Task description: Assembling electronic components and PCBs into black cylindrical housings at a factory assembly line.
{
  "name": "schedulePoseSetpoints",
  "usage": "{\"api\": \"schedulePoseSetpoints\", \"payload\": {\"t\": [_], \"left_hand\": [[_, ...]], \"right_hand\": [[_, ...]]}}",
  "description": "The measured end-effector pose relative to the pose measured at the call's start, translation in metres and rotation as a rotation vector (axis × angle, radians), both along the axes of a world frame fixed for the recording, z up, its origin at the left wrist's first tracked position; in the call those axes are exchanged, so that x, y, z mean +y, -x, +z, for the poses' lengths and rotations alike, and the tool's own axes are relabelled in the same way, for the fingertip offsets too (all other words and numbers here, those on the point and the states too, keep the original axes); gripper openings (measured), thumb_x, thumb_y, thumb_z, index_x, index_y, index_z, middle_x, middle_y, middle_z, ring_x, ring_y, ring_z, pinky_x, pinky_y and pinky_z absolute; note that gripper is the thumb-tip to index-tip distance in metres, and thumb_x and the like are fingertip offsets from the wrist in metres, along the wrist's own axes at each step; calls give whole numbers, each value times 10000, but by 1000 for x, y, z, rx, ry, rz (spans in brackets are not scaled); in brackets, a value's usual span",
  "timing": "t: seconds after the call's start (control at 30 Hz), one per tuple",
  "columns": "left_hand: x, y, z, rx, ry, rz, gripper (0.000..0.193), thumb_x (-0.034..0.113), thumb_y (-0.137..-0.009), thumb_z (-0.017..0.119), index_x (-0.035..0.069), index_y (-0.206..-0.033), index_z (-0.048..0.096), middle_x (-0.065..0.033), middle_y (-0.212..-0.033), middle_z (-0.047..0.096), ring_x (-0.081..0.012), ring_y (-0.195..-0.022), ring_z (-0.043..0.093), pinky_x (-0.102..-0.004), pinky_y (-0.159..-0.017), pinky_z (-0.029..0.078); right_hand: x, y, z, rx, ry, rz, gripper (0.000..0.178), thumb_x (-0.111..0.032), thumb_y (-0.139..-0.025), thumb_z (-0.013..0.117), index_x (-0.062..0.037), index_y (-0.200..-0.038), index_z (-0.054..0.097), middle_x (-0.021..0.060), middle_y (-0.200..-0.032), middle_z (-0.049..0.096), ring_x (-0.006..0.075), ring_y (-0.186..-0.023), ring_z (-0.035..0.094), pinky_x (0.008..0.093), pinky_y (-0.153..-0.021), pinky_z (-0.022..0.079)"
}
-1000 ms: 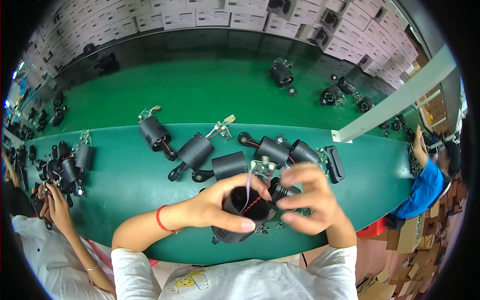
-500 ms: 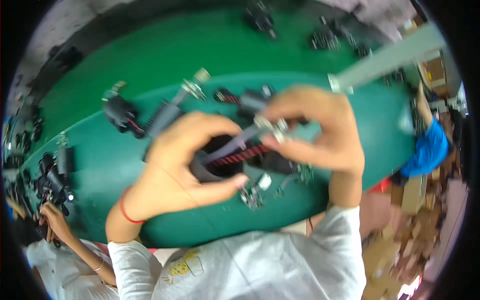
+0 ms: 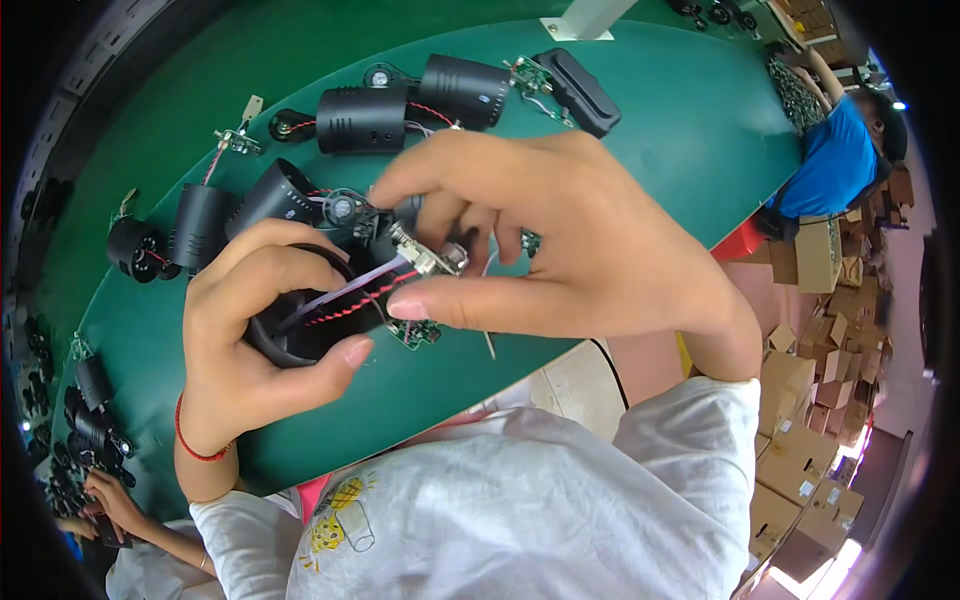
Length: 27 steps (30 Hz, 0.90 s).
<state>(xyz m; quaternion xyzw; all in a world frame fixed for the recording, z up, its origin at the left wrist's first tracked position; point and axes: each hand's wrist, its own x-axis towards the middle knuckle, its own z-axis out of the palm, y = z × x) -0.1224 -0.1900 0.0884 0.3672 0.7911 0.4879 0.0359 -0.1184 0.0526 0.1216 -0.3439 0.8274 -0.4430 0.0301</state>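
My left hand is wrapped round a black cylindrical housing, its open end tilted toward my right hand. Out of that opening run a twisted red-and-black wire and a pale lilac cable. The lilac cable leads to a small circuit board with metal connectors. Curled round this board is my right hand, thumb below it and index finger above. Something dark shows among its fingers, too covered to name. Beneath the hands, a green circuit board lies partly hidden.
Several similar black cylinders with wires and boards lie across the green table. A long black oblong part rests behind them. A white post stands at the far edge. Co-workers sit left and far right; cardboard boxes are stacked at right.
The view has swung, so the table and its parts appear shifted and tilted. Both hands appear further left, still holding the housing and the circuit board. The blur has cleared.
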Motion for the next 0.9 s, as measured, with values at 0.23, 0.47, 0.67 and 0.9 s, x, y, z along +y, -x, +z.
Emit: {"api": "schedulePoseSetpoints", "payload": {"t": [0.23,0.47,0.67,0.9], "left_hand": [[9,-6,7,185,22,31,666,173,-596,843,17,-1169,543,-126,-978,621,-239,-844,639,-303,-734,515],[-18,-2,13,-66,-113,123,611,248,-638,854,26,-1117,547,-104,-1042,610,-218,-930,622,-318,-811,487],[-35,-12,4,-209,-189,170,803,268,-624,866,13,-1238,415,-139,-1187,524,-250,-1091,560,-359,-928,455],[-34,0,0,-208,-260,152,739,233,-665,831,12,-1239,421,-144,-1172,536,-255,-1068,573,-356,-911,466]], "right_hand": [[-7,-5,4,-683,262,-151,200,-208,-901,620,-39,-1002,589,-13,-659,563,38,-577,506,197,-496,390],[-28,39,-13,-935,573,98,421,-363,-981,449,1,-1172,543,80,-930,611,100,-657,587,235,-486,479],[-34,46,-19,-1000,711,338,668,-131,-837,684,27,-1392,347,108,-986,598,185,-834,623,302,-702,533],[-37,74,-9,-353,312,183,518,-128,-674,835,15,-1109,593,62,-870,619,140,-739,616,275,-683,502]]}}
